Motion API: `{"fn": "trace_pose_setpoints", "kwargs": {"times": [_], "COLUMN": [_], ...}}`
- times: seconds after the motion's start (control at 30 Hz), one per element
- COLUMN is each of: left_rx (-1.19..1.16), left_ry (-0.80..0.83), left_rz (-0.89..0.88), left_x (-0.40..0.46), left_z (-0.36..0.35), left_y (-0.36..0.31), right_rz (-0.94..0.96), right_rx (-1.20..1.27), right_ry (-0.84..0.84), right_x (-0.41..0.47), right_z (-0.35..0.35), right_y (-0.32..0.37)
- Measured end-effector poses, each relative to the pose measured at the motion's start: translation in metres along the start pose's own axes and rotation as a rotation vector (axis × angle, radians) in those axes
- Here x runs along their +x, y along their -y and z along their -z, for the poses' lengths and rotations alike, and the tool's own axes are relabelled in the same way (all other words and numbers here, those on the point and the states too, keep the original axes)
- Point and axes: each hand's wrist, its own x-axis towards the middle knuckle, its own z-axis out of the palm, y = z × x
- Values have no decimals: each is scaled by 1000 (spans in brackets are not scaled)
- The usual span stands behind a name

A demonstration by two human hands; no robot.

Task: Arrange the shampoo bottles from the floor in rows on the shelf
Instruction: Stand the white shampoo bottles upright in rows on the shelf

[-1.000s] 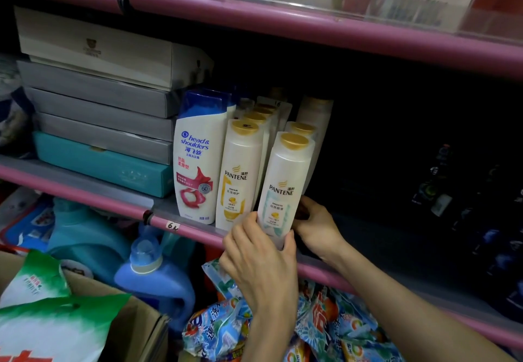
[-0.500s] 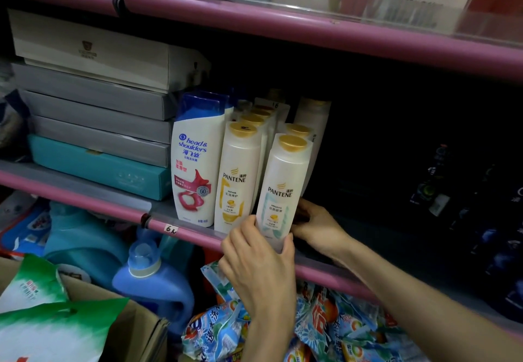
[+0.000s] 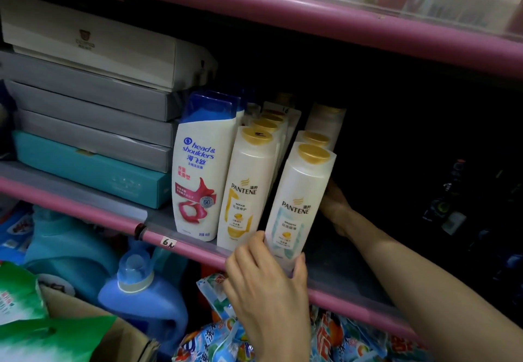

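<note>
Two hands are steadying the upright Pantene bottle: left hand fingers are clamping its base, right hand is reaching behind it, grip unclear.

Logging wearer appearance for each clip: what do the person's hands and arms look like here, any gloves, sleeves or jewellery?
Both hands are bare: no gloves, rings or watch show on the left hand or on the right hand, which is partly hidden in shadow behind a bottle. Both forearms are bare, with no sleeve in the frame. Fingernails look short and unpainted.
</note>
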Motion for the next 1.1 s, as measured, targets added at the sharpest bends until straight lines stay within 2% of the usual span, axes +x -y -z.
{"fn": "trace_pose_setpoints", "kwargs": {"times": [0.17, 0.53, 1.1], "left_rx": [14, 8, 6], "left_ry": [-5, -27, -30], "left_rz": [-25, -33, -24], "left_x": [3, 0, 0], "left_z": [-1, -1, -1], "left_y": [1, 4, 4], "right_rz": [-40, 156, 258], "right_rx": [-44, 8, 83], "right_ry": [-30, 104, 122], "right_x": [9, -29, -33], "right_z": [-9, -10, -11], "right_y": [-8, -20, -30]}}
